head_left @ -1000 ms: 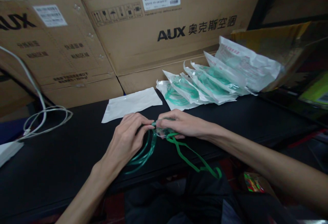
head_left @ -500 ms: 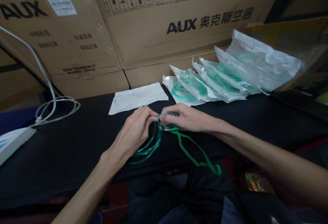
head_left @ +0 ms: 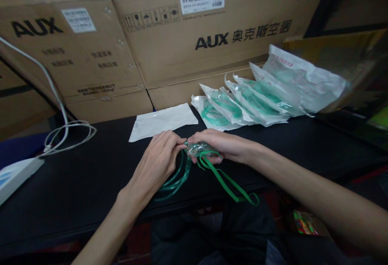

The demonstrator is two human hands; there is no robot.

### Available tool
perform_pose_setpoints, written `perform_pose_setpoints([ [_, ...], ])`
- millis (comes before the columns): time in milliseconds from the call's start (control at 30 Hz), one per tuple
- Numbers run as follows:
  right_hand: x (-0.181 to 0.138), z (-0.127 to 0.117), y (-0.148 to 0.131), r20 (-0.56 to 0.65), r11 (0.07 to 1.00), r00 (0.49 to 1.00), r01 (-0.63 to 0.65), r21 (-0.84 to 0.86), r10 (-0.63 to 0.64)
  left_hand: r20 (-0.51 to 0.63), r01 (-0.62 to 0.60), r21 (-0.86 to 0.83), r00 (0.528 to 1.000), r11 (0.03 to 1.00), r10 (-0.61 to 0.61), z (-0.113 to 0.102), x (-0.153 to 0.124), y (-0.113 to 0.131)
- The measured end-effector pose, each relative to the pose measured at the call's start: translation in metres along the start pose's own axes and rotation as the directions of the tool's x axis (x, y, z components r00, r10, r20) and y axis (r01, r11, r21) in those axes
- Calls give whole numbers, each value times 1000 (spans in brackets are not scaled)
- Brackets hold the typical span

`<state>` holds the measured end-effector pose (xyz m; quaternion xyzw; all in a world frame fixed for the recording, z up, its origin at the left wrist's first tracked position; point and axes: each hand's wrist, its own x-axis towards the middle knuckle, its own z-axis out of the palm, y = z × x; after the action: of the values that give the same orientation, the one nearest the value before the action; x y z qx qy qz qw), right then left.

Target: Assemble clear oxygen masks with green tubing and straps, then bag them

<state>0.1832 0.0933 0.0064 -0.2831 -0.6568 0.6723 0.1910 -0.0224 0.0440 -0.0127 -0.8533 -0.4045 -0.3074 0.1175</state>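
Observation:
Both hands meet over the front of a black table (head_left: 75, 184). My right hand (head_left: 216, 145) is closed around a clear green mask (head_left: 198, 149). My left hand (head_left: 157, 164) pinches the end of the green tubing (head_left: 174, 182) where it joins the mask. The tubing coils on the table under my left hand. A green elastic strap (head_left: 232, 184) hangs from the mask over the table's front edge.
An empty white pouch (head_left: 162, 121) lies flat behind my hands. Several sealed pouches with green tubing (head_left: 242, 103) lean in a row at the back right. Large cardboard boxes (head_left: 182, 42) stand along the back. A white cable (head_left: 66, 129) and a white device (head_left: 15, 176) lie at the left.
My hands stay together on the mask and tubing, with small finger shifts. The strap hangs slightly differently. The view has shifted a little.

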Motion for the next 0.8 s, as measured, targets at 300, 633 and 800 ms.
perform_pose_setpoints([
  [300,-4,-10,-3,-3,995,999,52,-86,-52,48,80,-125,996,989,-75,-22,-5,-16],
  [633,-6,-6,-4,-3,987,989,150,-51,-150,182,150,-177,976,973,-118,-21,5,-8],
  [800,1,-15,1,50,995,998,31,98,-36,69,-9,-94,997,996,16,-10,4,-9],
])
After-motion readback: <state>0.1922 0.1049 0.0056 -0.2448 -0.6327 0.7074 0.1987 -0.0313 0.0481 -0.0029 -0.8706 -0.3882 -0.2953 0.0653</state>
